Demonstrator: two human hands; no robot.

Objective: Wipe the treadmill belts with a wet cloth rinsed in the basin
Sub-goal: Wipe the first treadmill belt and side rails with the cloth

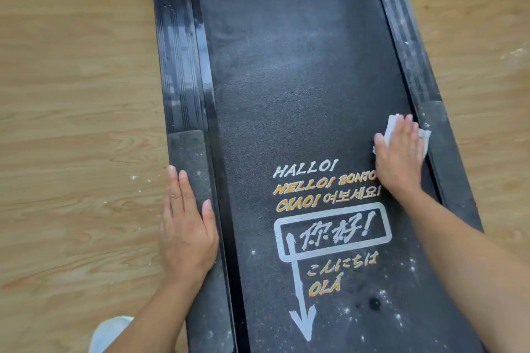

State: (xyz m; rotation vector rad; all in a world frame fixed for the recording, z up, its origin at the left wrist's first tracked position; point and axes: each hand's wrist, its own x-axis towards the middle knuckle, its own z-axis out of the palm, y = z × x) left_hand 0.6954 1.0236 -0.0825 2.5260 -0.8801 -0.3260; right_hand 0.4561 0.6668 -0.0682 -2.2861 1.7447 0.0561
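Observation:
A black treadmill belt (298,80) runs up the middle of the head view, printed with white and orange greetings and a white arrow. My right hand (400,152) lies flat with straight fingers on a white cloth (390,126), pressing it onto the belt's right edge. The cloth shows above the fingers and to their right. My left hand (187,226) rests flat, fingers straight, on the left side rail (186,152). White dust specks dot the belt's near end. The basin is out of sight.
The dusty right side rail (407,46) borders the belt. Wood-pattern floor (71,94) spreads on both sides, with white crumbs left of the treadmill. A white shoe (110,332) shows at the bottom left. A dark cable lies at the top left.

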